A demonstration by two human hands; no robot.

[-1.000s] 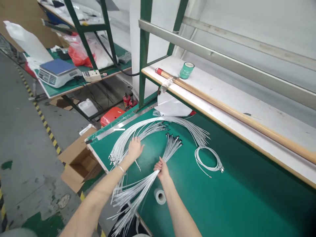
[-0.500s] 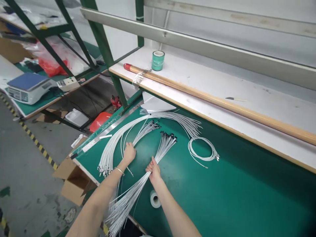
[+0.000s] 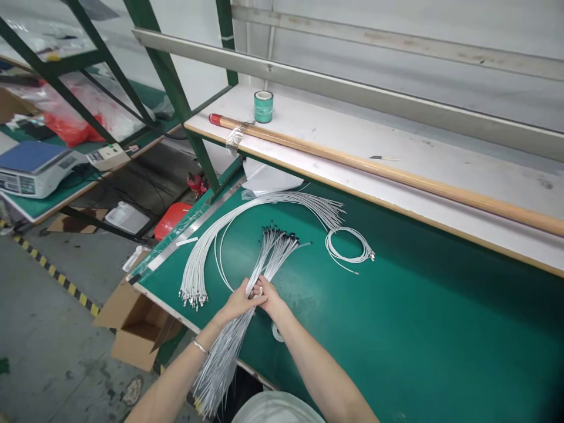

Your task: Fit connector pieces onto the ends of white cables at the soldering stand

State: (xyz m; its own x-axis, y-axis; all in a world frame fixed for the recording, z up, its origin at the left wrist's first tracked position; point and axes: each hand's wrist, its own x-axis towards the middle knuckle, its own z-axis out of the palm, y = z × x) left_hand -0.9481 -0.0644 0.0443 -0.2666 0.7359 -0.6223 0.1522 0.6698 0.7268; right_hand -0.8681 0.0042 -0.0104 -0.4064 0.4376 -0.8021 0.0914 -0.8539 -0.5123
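Observation:
Both of my hands meet around one thick bundle of thin white cables (image 3: 235, 335), whose dark-tipped ends fan out on the mat beyond them. My left hand (image 3: 240, 301) wraps the bundle from the left, a thin bracelet on its wrist. From the right, my right hand (image 3: 268, 296) grips the same bundle, its fingers partly hidden behind the cables. The loose tails hang down over the table's front edge. A long curved bunch of white cables (image 3: 198, 252) lies to the left and behind, and a coiled cable (image 3: 330, 247) rests at the right.
A roll of tape (image 3: 277, 333) lies partly under my right forearm. Along the shelf edge runs a wooden pole (image 3: 352, 164), with a green tape roll (image 3: 263, 107) behind it. A steel ruler (image 3: 189, 229) lines the mat's left edge. An open cardboard box (image 3: 136, 335) stands below.
My left hand has brought its smaller cable bunch rightward to the bundle in my right hand. The two bunches now lie together, with both hands around them.

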